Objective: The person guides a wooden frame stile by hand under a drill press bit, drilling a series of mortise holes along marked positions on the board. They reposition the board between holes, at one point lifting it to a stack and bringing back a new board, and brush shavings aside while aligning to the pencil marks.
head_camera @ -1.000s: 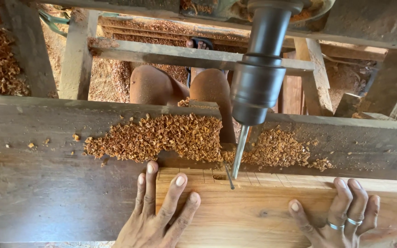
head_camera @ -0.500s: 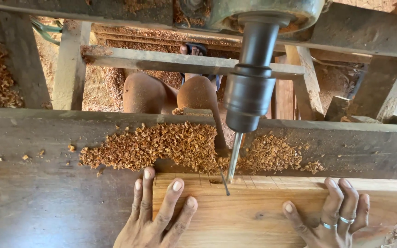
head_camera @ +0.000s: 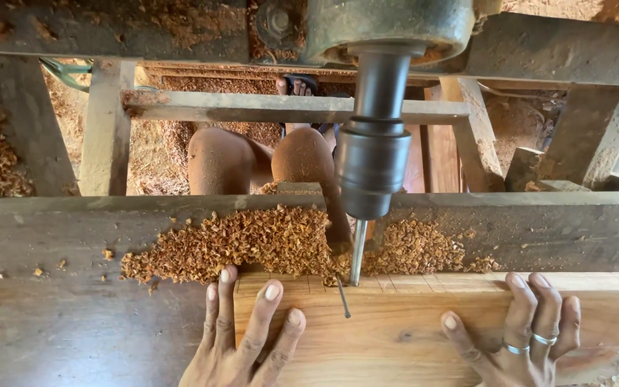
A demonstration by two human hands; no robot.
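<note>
Both hands, left (head_camera: 241, 337) and right (head_camera: 521, 337), lie open with fingers spread flat on the pale wooden plank (head_camera: 395, 337) on the desk (head_camera: 73, 315), apparently steadying it under the dark steel drill bit (head_camera: 357, 252) amid reddish wood shavings (head_camera: 238, 244).

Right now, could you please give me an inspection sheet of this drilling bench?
Surface: worn dark wooden bench, dusty.
Job's things: pale wooden plank lying flat; thin steel drill bit in a dark metal chuck, tip at the plank's far edge.
Clutter: heap of reddish-brown wood shavings along the plank's far edge; a few stray chips to the left.
Grippers: left hand flat on plank and bench; right hand, with rings, flat on plank.
Cables: nothing seen.
Surroundings: grey timber frame; person's knees below; sawdust on the ground.
</note>
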